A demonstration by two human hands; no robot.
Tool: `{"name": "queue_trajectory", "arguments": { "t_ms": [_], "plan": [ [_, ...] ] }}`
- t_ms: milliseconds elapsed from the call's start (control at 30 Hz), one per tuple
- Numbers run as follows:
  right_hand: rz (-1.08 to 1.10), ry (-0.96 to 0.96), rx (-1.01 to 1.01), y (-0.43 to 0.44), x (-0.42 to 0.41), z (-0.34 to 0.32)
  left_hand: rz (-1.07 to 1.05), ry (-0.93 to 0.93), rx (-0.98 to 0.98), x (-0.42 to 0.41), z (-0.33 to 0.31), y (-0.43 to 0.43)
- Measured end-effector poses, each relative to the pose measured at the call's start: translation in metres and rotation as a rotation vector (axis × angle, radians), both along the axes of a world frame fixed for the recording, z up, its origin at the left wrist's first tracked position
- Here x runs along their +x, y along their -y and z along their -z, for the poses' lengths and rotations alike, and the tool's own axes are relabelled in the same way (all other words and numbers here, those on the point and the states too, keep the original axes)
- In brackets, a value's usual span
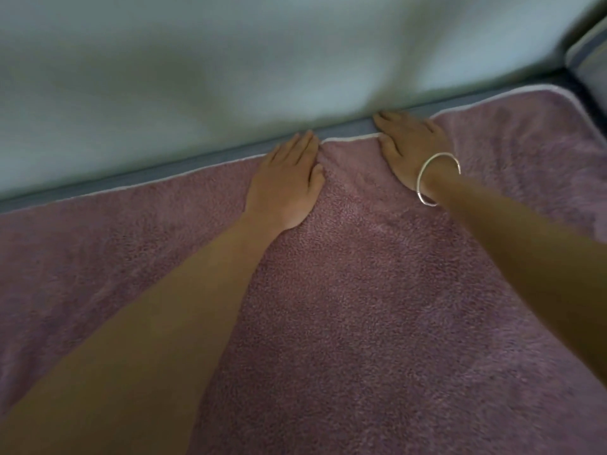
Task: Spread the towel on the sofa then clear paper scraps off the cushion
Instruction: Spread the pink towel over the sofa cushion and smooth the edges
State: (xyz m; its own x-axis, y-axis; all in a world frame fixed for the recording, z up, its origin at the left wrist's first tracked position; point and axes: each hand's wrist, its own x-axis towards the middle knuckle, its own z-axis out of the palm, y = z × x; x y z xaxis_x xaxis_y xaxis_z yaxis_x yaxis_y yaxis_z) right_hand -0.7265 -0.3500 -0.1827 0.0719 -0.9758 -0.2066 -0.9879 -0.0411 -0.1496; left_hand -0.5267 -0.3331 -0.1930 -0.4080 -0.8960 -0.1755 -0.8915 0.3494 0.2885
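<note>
A mauve fluffy towel with a pale hem lies spread over the sofa seat and fills most of the view. My left hand rests flat, palm down, on the towel near its far edge. My right hand, with a silver bangle on the wrist, also lies flat at the far edge, its fingertips reaching onto the blue-grey strip of seat. Between the hands the towel's edge is puckered into small folds. No paper scraps show.
The pale grey-green back cushion of the sofa stands right behind the towel's far edge. At the top right a grey cushion or armrest borders the towel's rounded corner.
</note>
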Motion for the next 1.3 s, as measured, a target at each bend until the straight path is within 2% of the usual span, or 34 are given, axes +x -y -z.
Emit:
{"name": "queue_trajectory", "arguments": {
  "t_ms": [200, 333, 533, 700, 800, 933, 1067, 1200, 1300],
  "plan": [
    [0.052, 0.085, -0.033, 0.000, -0.035, -0.002, -0.003, 0.015, -0.002, -0.001, 0.000, 0.007],
    [0.151, 0.171, -0.156, 0.000, -0.033, 0.001, -0.006, 0.023, -0.009, -0.008, -0.001, 0.012],
    [0.219, 0.026, -0.200, 0.007, -0.029, 0.004, -0.134, -0.210, -0.104, -0.060, -0.006, 0.023],
    [0.210, -0.036, -0.317, 0.017, -0.031, 0.005, -0.301, -0.242, -0.235, -0.078, -0.008, 0.028],
    [0.168, 0.019, -0.297, 0.023, -0.031, 0.006, -0.335, -0.219, -0.268, -0.081, -0.001, 0.027],
    [0.131, 0.187, -0.181, 0.029, -0.036, 0.002, -0.324, -0.165, -0.287, -0.082, 0.007, 0.028],
    [0.050, 0.147, -0.105, 0.023, -0.058, -0.008, -0.317, -0.177, -0.319, -0.081, 0.009, 0.030],
    [0.179, 0.200, -0.202, 0.010, -0.089, -0.006, -0.297, -0.218, -0.329, -0.081, 0.011, 0.030],
    [0.238, 0.122, -0.231, 0.013, -0.086, 0.001, -0.186, -0.238, -0.361, -0.082, 0.009, 0.032]
  ]
}}
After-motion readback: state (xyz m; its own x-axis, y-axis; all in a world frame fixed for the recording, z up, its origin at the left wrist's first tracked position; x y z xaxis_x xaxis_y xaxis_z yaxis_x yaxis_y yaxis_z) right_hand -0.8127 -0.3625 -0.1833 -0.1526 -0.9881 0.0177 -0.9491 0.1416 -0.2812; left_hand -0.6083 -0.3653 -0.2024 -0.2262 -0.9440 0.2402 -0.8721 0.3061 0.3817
